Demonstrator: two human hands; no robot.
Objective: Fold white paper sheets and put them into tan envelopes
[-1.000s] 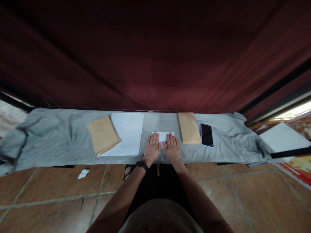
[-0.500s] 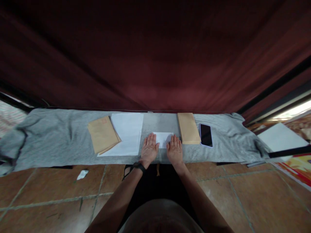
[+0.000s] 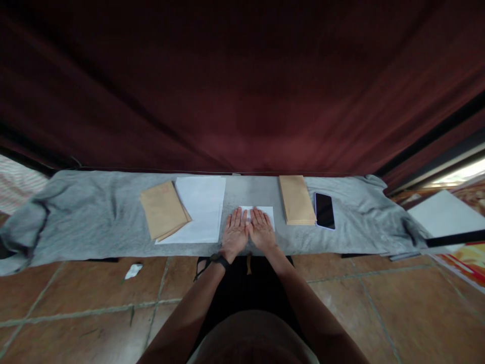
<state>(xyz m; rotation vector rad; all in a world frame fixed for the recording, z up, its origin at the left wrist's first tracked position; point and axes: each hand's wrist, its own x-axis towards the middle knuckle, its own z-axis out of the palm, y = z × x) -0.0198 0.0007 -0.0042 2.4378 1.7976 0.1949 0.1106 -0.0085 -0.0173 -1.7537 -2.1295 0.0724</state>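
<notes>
A small white rectangle of paper (image 3: 269, 212), seemingly folded, lies on the grey cloth in front of me. My left hand (image 3: 235, 231) rests flat on its left end, fingers stretched forward. Beside it my right hand (image 3: 261, 228) also lies flat on the paper, covering much of its middle. The thumbs of both hands meet or nearly meet. Just right of my hands is a stack of brown envelopes (image 3: 297, 199). To the left lie white paper sheets (image 3: 202, 207), with a few more brown envelopes (image 3: 163, 210) partly on top of them.
A phone (image 3: 325, 210) with a dark screen lies right of the envelope stack. Grey cloth (image 3: 94, 212) covers the narrow surface. Behind it hangs a dark red curtain (image 3: 242, 101). A crumpled white scrap (image 3: 133, 271) is on the tiled floor.
My right hand has slid left across the paper until it is next to my left hand, uncovering the paper's right end. My left hand stays on the left end.
</notes>
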